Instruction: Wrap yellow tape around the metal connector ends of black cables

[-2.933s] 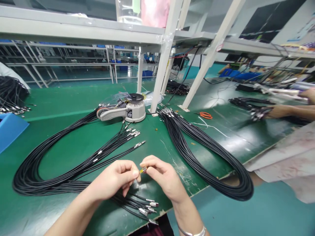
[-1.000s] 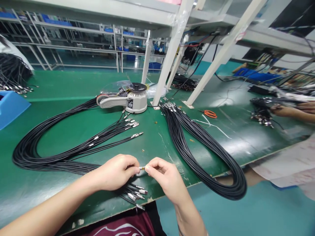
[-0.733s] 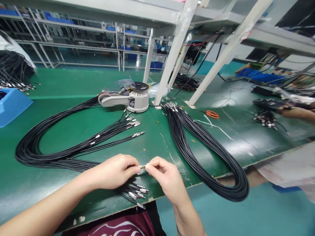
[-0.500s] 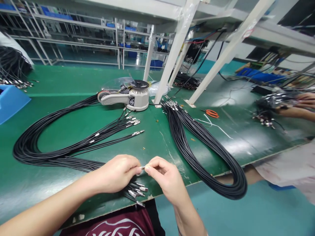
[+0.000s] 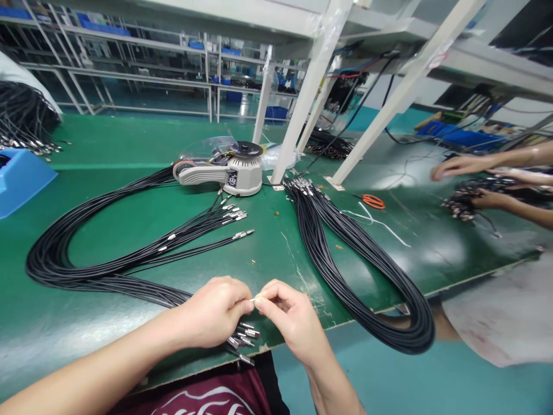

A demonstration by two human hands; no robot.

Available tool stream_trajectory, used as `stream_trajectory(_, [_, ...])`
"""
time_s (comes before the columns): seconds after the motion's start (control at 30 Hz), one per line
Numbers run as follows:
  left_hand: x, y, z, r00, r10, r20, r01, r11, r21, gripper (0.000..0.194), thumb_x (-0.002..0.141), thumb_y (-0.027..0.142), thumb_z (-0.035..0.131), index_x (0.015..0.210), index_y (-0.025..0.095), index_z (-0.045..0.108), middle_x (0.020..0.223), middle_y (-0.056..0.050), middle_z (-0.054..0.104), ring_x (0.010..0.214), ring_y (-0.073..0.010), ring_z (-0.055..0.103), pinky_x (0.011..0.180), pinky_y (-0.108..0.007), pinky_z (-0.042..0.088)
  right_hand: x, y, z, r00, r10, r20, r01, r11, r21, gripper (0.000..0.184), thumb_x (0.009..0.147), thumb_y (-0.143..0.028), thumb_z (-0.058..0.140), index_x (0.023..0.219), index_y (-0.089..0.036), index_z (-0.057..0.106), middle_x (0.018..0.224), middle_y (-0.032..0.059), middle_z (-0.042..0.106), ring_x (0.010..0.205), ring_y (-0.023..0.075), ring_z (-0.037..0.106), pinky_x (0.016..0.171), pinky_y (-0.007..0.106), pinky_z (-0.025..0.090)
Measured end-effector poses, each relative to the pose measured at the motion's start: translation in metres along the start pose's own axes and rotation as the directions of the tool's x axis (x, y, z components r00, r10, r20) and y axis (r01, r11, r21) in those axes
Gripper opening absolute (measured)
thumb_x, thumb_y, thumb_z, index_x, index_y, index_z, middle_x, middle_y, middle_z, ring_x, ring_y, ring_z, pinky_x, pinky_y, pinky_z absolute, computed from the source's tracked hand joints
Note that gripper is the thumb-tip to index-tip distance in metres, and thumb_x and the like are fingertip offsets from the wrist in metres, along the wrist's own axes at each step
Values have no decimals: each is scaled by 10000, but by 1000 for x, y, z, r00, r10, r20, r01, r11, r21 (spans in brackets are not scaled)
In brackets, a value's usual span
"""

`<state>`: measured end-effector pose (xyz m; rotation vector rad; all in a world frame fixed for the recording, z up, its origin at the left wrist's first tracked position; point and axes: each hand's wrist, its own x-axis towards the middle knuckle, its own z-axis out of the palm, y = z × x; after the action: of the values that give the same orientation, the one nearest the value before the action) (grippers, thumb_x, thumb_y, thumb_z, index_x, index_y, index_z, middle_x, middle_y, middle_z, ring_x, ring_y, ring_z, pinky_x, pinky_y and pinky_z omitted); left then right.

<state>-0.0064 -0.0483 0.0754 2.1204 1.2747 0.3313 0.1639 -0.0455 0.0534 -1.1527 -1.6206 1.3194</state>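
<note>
My left hand [image 5: 216,314] is closed near the end of a black cable, over the table's front edge. A short pale metal connector [image 5: 254,300] shows between my two hands. My right hand [image 5: 289,314] pinches its tip between thumb and index finger; the fingertips hide what lies there. Just below my left hand, several silver connector ends [image 5: 247,335] of other cables fan out. They belong to the looped black cable bundle [image 5: 45,256] on the left, whose far end passes behind the grey tape dispenser [image 5: 244,173].
A second cable bundle [image 5: 417,325] loops past the table edge on the right. Orange-handled scissors [image 5: 374,201] and a white strip [image 5: 391,229] lie beyond it. White posts [image 5: 302,98] rise from the table. A blue bin [image 5: 23,184] stands left. A co-worker's hand [image 5: 458,167] reaches in from the right.
My hands stay together, a touch lower, with slightly less of the connector showing between them. At right, a co-worker's hand now reaches out over the table beside the cable pile.
</note>
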Motion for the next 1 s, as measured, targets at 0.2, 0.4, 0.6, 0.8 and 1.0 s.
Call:
stream_trajectory(0.2, [-3,-14,-14,989,142,-34,-139,988,67,271,923,295,427,820,203,660,760,-8,652,759,-148,573,750,-242,408,-22,2,-5,991,128,51,-117,978,-176,166,781,-192,550,619,-172,576,647,-12,552,592,120,509,544,217,392])
stream_trajectory(0.4, [49,-52,-25,923,40,-383,98,937,335,195,882,262,497,917,153,656,864,-79,623,863,-226,546,787,-334,429,-19,2,-36,971,235,37,-224,956,-189,199,795,-278,553,644,-174,630,603,2,613,566,133,548,533,229,411])
stream_trajectory(0.6, [89,-55,-14,885,44,-464,98,955,278,208,852,115,461,772,130,653,837,-110,600,883,-258,532,809,-392,417,58,-1,-36,965,203,-167,-191,978,89,236,717,-375,652,731,-140,674,646,23,645,549,119,554,505,222,425])
stream_trajectory(0.8, [72,-37,-6,862,-12,-507,26,999,19,235,880,155,384,957,134,605,923,-107,620,884,-226,551,818,-370,422,112,4,-25,966,172,-192,-142,977,160,245,673,-382,682,690,-138,668,627,7,625,537,109,548,494,217,425])
stream_trajectory(1.0, [77,-23,-16,915,-127,-382,-7,944,-331,264,864,282,398,826,160,628,721,-24,644,629,-136,578,586,-233,456,99,-13,-24,983,51,-174,-27,990,139,218,679,-359,696,664,-143,672,591,-13,615,574,117,537,575,234,435])
